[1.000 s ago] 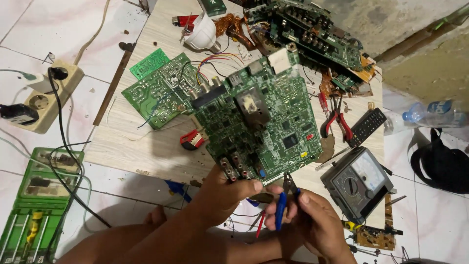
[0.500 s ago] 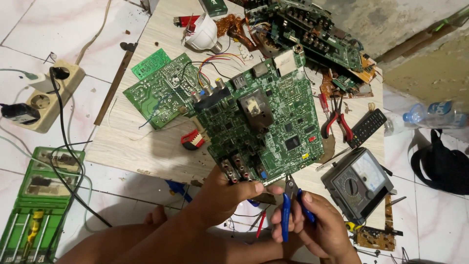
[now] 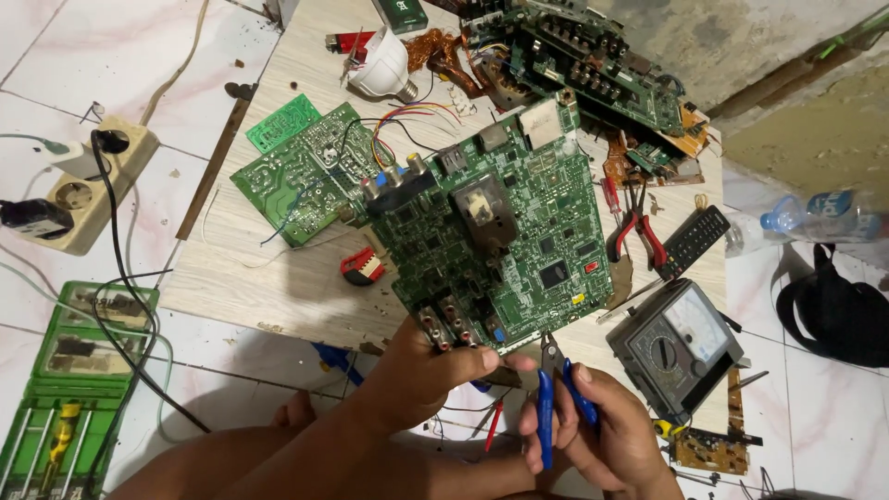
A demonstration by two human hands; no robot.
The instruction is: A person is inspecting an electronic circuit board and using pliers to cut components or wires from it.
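My left hand (image 3: 428,370) grips the near edge of a large green circuit board (image 3: 500,231) and holds it up, tilted, over a low wooden table (image 3: 269,287). The board carries a metal heat sink, black chips and round connectors along its near edge. My right hand (image 3: 593,431) is closed on the handles of blue-handled pliers (image 3: 554,407). The pliers' jaws point up and reach the board's near edge by my left thumb.
On the table lie a second green board (image 3: 301,176), a small green board (image 3: 282,120), a white bulb (image 3: 384,69), red-handled pliers (image 3: 634,231), a black remote (image 3: 693,241), an analog multimeter (image 3: 671,343) and more boards (image 3: 593,65). A power strip (image 3: 79,190) and green tool case (image 3: 69,389) sit on the left floor.
My right hand has shifted a little right and up, bringing the pliers' jaws up to the board's near edge. The board is tilted slightly more toward me.
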